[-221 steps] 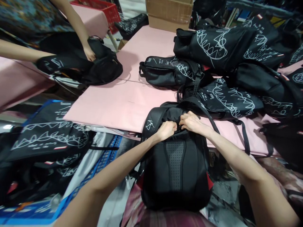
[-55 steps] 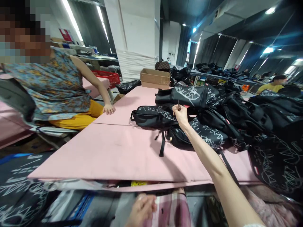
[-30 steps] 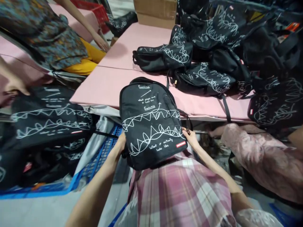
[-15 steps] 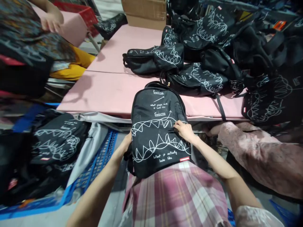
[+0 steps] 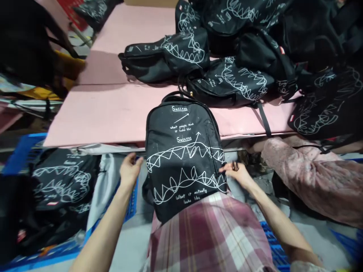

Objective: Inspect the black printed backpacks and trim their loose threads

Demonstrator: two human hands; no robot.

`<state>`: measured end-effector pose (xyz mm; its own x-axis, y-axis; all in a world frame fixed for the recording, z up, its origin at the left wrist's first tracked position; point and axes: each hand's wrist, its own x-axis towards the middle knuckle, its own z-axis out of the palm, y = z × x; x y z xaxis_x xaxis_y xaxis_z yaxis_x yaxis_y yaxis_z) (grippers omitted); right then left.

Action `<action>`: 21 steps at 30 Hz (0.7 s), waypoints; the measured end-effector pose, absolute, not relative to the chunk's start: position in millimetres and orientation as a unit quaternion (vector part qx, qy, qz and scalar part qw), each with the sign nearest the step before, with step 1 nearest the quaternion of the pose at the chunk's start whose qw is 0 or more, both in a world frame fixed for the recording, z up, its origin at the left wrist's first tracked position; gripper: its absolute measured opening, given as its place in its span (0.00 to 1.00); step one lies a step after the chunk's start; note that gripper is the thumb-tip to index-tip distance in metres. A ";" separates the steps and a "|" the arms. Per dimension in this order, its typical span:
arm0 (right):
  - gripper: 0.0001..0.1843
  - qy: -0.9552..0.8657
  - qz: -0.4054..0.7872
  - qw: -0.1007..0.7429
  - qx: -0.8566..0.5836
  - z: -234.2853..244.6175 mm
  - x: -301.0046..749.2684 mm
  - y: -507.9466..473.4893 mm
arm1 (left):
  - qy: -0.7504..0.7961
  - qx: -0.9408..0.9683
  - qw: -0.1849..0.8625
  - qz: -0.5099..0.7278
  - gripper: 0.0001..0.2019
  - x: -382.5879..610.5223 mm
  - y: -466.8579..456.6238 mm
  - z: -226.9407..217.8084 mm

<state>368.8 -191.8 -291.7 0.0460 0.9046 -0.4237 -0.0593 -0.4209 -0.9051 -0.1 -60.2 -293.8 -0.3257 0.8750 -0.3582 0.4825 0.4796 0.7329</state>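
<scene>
A black backpack [image 5: 184, 158] with white scribbled lines and lettering stands upright in front of me, its base against my plaid-covered lap and its upper part at the table edge. My left hand [image 5: 131, 170] is just off its left side, fingers loosely bent and apart, holding nothing. At the right side, my right hand [image 5: 239, 175] is closed around a small dark tool [image 5: 235, 165] that looks like thread snips with a finger loop. Its fingertips are by the right edge of the backpack's front, near a vertical zip. The tool's blades are hard to make out.
Several similar black backpacks [image 5: 238, 85] lie piled on the pink table [image 5: 93, 113], at the back and right. At the lower left, a blue crate [image 5: 96, 226] holds more backpacks [image 5: 62, 177]. A person's patterned-clothed leg [image 5: 309, 181] is close on the right.
My right hand has moved from the backpack's front to its right edge. My left hand has come away from behind the left side. The view has shifted downward.
</scene>
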 end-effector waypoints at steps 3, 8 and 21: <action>0.14 -0.398 0.387 0.446 -0.702 -305.3 403.9 -125.8 | 0.667 0.678 0.170 0.258 0.18 66.2 -52.6 -260.2; 0.23 -0.527 0.143 0.244 -0.801 -338.9 432.8 -18.9 | 0.552 0.821 0.108 0.093 0.34 196.9 -80.3 -253.2; 0.22 -0.832 0.065 0.217 -0.506 -293.9 377.9 -90.9 | 0.587 0.769 0.249 0.048 0.27 188.2 -80.3 -269.3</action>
